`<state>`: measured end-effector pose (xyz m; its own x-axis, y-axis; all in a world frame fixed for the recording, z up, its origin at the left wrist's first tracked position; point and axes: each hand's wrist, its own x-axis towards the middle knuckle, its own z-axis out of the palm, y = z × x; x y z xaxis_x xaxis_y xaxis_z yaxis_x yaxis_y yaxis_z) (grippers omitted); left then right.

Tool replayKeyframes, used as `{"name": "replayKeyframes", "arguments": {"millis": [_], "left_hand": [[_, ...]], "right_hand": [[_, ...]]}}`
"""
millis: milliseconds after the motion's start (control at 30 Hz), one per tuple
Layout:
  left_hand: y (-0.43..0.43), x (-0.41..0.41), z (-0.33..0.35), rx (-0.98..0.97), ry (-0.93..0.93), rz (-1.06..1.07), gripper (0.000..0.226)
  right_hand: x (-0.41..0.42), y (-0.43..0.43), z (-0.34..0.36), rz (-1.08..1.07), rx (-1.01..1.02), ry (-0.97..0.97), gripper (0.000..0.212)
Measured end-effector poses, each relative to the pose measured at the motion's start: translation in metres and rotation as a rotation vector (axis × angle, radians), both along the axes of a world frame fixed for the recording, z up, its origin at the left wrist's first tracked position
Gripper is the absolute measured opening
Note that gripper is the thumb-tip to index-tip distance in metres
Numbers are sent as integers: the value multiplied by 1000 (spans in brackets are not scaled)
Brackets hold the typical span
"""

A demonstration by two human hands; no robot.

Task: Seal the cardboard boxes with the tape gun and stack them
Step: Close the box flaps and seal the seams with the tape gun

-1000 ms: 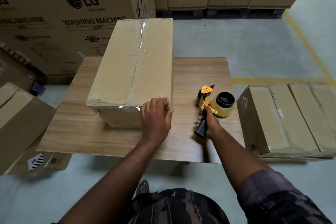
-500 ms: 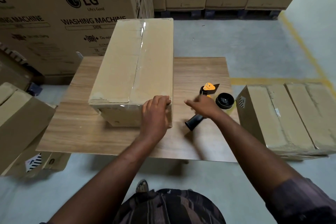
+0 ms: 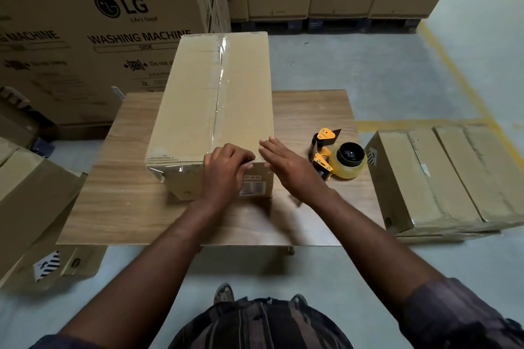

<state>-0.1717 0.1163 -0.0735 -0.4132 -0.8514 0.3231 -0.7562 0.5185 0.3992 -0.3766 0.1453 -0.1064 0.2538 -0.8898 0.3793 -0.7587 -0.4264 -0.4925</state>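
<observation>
A long cardboard box (image 3: 204,99) lies on the wooden table (image 3: 127,207), with clear tape along its top seam and over its near edge. My left hand (image 3: 226,173) rests on the box's near top edge, fingers curled over the tape end. My right hand (image 3: 289,170) is flat with straight fingers at the box's near right corner, holding nothing. The yellow and black tape gun (image 3: 337,159) lies on the table just right of my right hand, untouched.
Taped boxes (image 3: 453,178) are stacked on the floor to the right of the table. More cardboard boxes (image 3: 25,207) sit at the left. Large washing-machine cartons (image 3: 99,22) stand behind, others on pallets at the back. A yellow floor line (image 3: 459,71) runs at right.
My right hand set the tape gun down on the table, let go of it and moved left to the box's corner. My left hand shifted slightly along the box's near edge.
</observation>
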Motion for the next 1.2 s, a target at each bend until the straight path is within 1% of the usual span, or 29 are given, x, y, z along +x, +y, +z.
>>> {"name": "replayKeyframes", "arguments": {"millis": [100, 167, 200, 267, 367, 467, 500, 567, 600, 633, 700, 767, 833, 900, 967, 1000, 1033, 1100, 1200], "left_hand": [[-1, 3, -2, 8, -4, -22, 26], [-3, 7, -1, 36, 2, -52, 35], [-3, 9, 1, 43, 15, -76, 35], [-5, 12, 7, 31, 59, -112, 28], [-14, 22, 13, 9, 82, -65, 17], [-25, 43, 8, 77, 92, -69, 22], [-28, 50, 5, 106, 93, -104, 28], [-30, 60, 3, 145, 94, -180, 42], [-30, 63, 4, 147, 87, -203, 44], [-30, 65, 6, 135, 73, -216, 42], [-31, 72, 9, 85, 51, -203, 31], [-33, 81, 11, 56, 50, -151, 20], [-38, 92, 9, 63, 68, -115, 19], [-44, 102, 5, 108, 68, -136, 31], [-48, 111, 2, 177, 60, -185, 46], [-49, 114, 3, 202, 62, -207, 49], [-49, 115, 5, 205, 66, -228, 47], [-48, 117, 11, 150, 72, -239, 36], [-53, 128, 15, 36, 68, -146, 25]], "right_hand": [[-4, 4, 1, 10, 10, 66, 54], [-1, 7, 5, -5, 43, 27, 53], [3, 7, 9, -17, 47, 8, 49], [14, 4, 16, -49, -18, 0, 39], [29, -4, 24, -99, -113, 5, 20], [31, -3, 22, -121, -104, 19, 9], [32, 0, 21, -135, -92, 30, 9], [39, 6, 23, -196, -50, 93, 22], [46, 8, 25, -238, -25, 143, 29], [55, 9, 29, -277, -4, 185, 30], [72, 5, 40, -321, 18, 218, 23], [85, -4, 46, -327, 16, 178, 17], [92, -12, 46, -323, 23, 119, 16], [92, -11, 41, -322, 53, 92, 16], [91, -6, 38, -331, 69, 146, 22], [91, -4, 38, -338, 77, 182, 28], [93, -4, 40, -350, 90, 212, 30], [105, -9, 51, -370, 125, 248, 27], [133, -23, 63, -348, 152, 190, 27]]}}
